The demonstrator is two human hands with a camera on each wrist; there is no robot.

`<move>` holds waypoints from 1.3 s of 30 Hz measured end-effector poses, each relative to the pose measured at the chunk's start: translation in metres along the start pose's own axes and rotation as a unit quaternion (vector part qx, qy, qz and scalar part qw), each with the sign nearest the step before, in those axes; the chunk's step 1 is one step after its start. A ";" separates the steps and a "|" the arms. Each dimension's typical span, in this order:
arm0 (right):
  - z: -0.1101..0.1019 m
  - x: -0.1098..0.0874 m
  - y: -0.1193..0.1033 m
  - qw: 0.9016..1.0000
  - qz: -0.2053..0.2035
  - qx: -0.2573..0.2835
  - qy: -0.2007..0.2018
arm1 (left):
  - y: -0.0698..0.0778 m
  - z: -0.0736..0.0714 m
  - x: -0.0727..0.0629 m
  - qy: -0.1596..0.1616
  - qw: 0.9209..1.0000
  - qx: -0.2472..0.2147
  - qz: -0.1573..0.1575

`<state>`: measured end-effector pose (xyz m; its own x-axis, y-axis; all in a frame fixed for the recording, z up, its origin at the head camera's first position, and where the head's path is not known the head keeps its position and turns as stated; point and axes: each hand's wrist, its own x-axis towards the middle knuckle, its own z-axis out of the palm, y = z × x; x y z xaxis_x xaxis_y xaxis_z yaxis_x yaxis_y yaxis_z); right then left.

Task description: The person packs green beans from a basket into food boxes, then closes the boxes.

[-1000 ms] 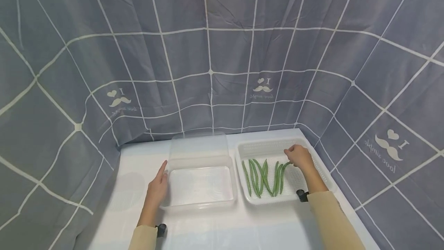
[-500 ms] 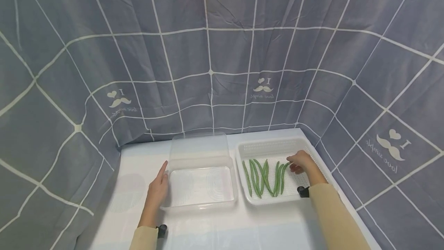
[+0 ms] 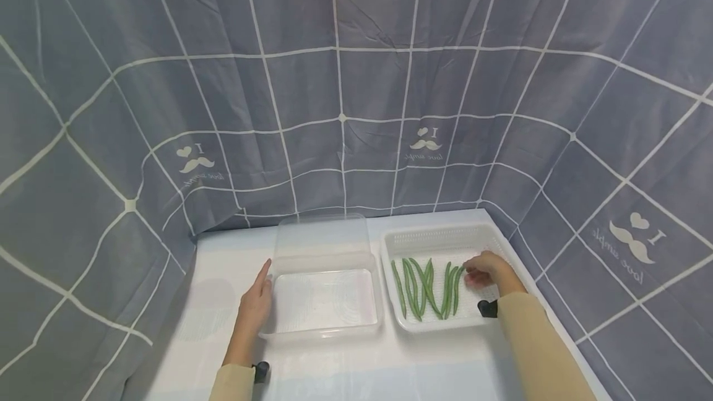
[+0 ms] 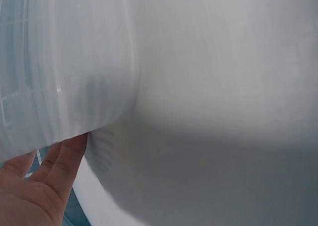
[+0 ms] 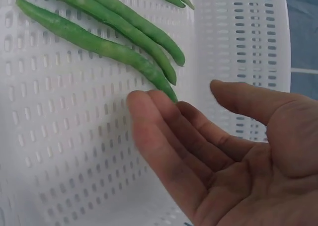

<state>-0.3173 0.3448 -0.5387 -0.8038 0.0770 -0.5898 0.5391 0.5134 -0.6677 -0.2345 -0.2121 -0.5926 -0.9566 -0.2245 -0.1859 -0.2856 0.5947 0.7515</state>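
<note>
My left hand point(image 3: 256, 305) rests along the left side of a clear plastic container point(image 3: 323, 302), its fingers extended. In the left wrist view the fingertips point(image 4: 74, 145) touch the container's wall. My right hand point(image 3: 490, 270) is inside a white perforated basket point(image 3: 414, 240) at the right. Several green beans point(image 3: 414, 289) lie side by side on the basket floor. In the right wrist view my fingers are gently bent, with the thumb apart. Their tips are at the end of the nearest green bean point(image 5: 109, 49), which lies flat; contact is hard to tell.
Behind the container is its clear lid point(image 3: 323, 234), apparently lying flat. Both containers stand on a white table point(image 3: 345, 370). A grey grid-patterned curtain point(image 3: 301, 91) closes in the back and both sides.
My right hand has come down and slightly right, and its fingers no longer pinch the end of the rightmost bean. That bean stays in the basket. My left hand has hardly moved.
</note>
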 end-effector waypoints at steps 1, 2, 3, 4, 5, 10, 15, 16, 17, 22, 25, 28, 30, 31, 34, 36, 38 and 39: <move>0.000 0.001 0.001 1.000 0.006 0.002 -0.004 | 0.000 0.000 0.000 -0.001 1.000 -0.002 0.000; 0.000 0.001 0.002 1.000 0.011 0.005 -0.009 | 0.000 0.000 0.000 -0.002 1.000 -0.002 0.001; 0.001 0.002 0.003 1.000 0.016 0.007 -0.013 | 0.000 0.000 0.000 -0.003 1.000 -0.002 0.001; 0.001 0.002 0.004 1.000 0.018 0.008 -0.018 | 0.000 0.000 0.000 -0.004 1.000 -0.002 0.002; 0.001 0.003 0.006 1.000 0.020 0.011 -0.021 | 0.001 0.001 0.000 -0.005 1.000 -0.001 0.003; 0.004 0.007 0.012 0.999 0.025 0.011 -0.024 | 0.000 0.003 0.001 -0.006 1.000 0.000 0.011; 0.008 0.010 0.016 0.999 0.026 0.019 -0.025 | -0.002 0.006 0.001 -0.002 1.000 0.001 0.014; 0.009 0.011 0.016 0.999 0.026 0.023 -0.025 | -0.002 0.006 0.001 -0.001 1.000 0.001 0.015; 0.011 0.010 0.016 0.999 0.024 0.022 -0.025 | -0.002 0.006 0.001 0.000 1.000 0.001 0.015; 0.018 0.006 0.012 1.000 0.021 0.016 -0.015 | -0.001 0.005 0.000 0.003 1.000 0.001 0.015; 0.023 0.007 0.012 1.000 0.019 0.000 -0.008 | -0.001 0.006 -0.001 0.006 1.000 0.004 0.010; 0.028 0.010 0.012 1.000 0.020 -0.019 -0.001 | -0.001 0.006 -0.001 0.009 1.000 0.007 0.007; 0.030 0.012 0.010 0.999 0.026 -0.028 0.001 | -0.001 0.006 -0.002 0.012 1.000 0.007 0.006; 0.031 0.013 0.009 0.999 0.029 -0.032 0.002 | -0.001 0.006 -0.002 0.013 1.000 0.007 0.007; 0.032 0.016 0.006 0.998 0.033 -0.044 0.002 | -0.001 0.005 -0.002 0.016 1.000 0.010 0.008; 0.033 0.019 0.006 0.998 0.035 -0.044 0.005 | -0.001 0.005 -0.003 0.018 1.000 0.011 0.008; 0.034 0.022 0.005 0.998 0.042 -0.041 0.007 | -0.001 0.004 -0.003 0.020 1.000 0.013 0.008; 0.034 0.023 0.005 0.998 0.046 -0.038 0.009 | -0.001 0.004 -0.003 0.021 1.000 0.015 0.008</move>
<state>-0.3251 0.3198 -0.5712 -0.7566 0.1425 -0.6382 0.5909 0.5669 -0.5739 -0.2319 -0.2090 -0.5950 -0.9578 -0.2468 -0.1475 -0.2731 0.6204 0.7352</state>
